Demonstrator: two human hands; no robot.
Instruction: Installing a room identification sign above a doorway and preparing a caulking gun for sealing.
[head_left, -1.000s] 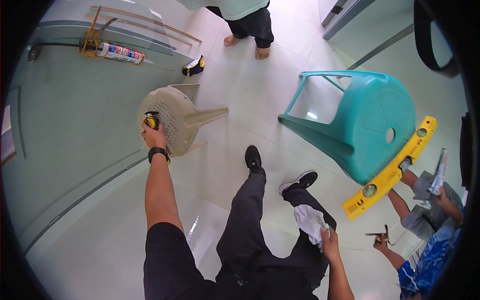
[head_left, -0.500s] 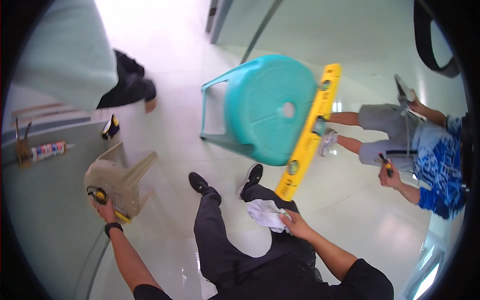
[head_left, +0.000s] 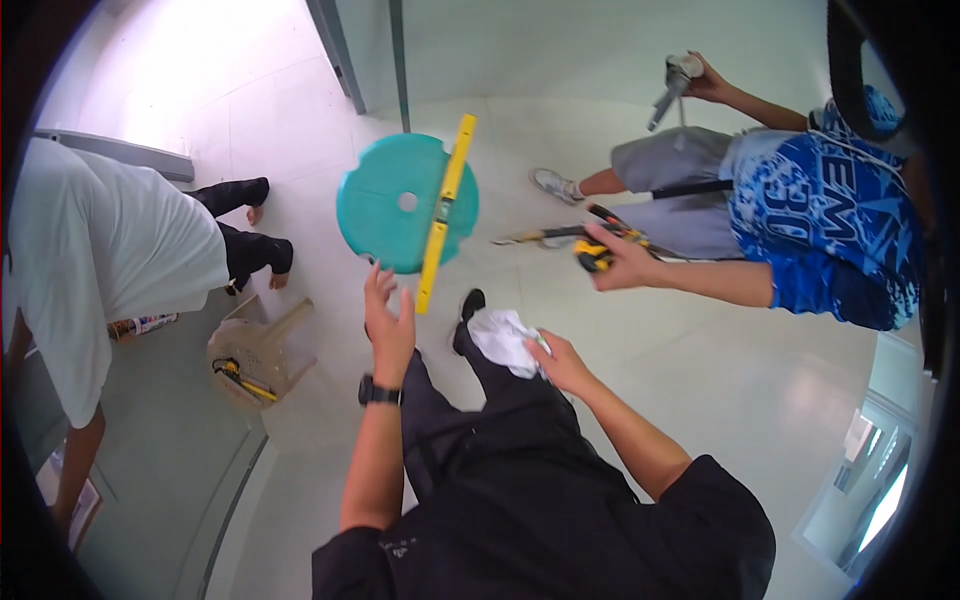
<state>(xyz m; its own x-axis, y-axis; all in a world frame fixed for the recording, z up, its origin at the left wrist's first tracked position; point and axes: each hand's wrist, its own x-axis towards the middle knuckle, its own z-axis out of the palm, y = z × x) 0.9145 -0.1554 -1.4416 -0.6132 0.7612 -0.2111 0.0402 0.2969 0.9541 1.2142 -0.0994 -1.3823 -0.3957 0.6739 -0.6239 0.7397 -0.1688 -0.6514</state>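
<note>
My left hand (head_left: 388, 318), with a black watch on its wrist, reaches forward empty with fingers apart. Just beyond its fingertips is the near edge of a round teal plastic stool (head_left: 385, 215). A yellow spirit level (head_left: 437, 235) lies across the right part of the seat, its near end sticking out past the rim. Closed around a crumpled white cloth (head_left: 503, 342), my right hand (head_left: 563, 364) is held over my right leg. On a beige plastic stool (head_left: 225, 340) to the left lie a black-and-yellow tape measure (head_left: 230, 368) and a yellow tool (head_left: 262, 390).
At the right a person in a blue patterned shirt (head_left: 800, 200) holds a yellow-and-black tape measure (head_left: 594, 255) and a grey tool (head_left: 672, 90). Another person in a white shirt (head_left: 130, 230) bends at the left, partly hiding a sealant tube (head_left: 152, 323). A grey door frame (head_left: 335, 55) stands ahead.
My left hand has left the tape measure on the beige stool and moved right, to the teal stool. The person at the right came nearer; the one at the left shows more fully.
</note>
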